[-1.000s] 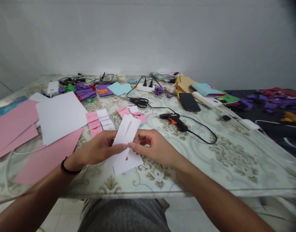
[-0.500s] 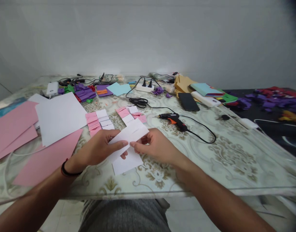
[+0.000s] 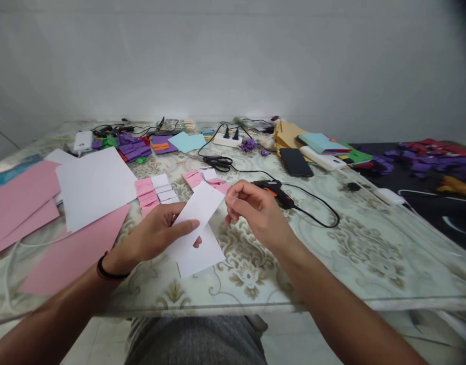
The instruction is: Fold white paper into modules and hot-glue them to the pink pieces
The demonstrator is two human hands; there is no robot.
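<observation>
A white paper strip [image 3: 197, 207] is in my left hand [image 3: 159, 230], the thumb flat on its face and the other fingers behind. Another white paper piece [image 3: 202, 253] lies beneath it on the table. My right hand [image 3: 254, 213] hovers just right of the strip's upper corner, fingers loosely curled, with nothing visible in them. Behind that hand is a black glue gun [image 3: 280, 195] with an orange trigger, its nozzle hidden. Folded pink and white paper pieces [image 3: 155, 192] lie beyond my left hand, and a second such group [image 3: 193, 177] lies past the strip.
White sheets [image 3: 96, 187] and pink sheets [image 3: 20, 197] cover the table's left side. Purple paper pieces [image 3: 132, 147], a power strip [image 3: 227, 139] and a phone [image 3: 297, 162] are farther back. The glue gun's cable [image 3: 324, 195] loops to the right.
My right hand has let go of the white strip and moved up and right, in front of the glue gun's nozzle. My left hand keeps hold of the strip, now turned more upright.
</observation>
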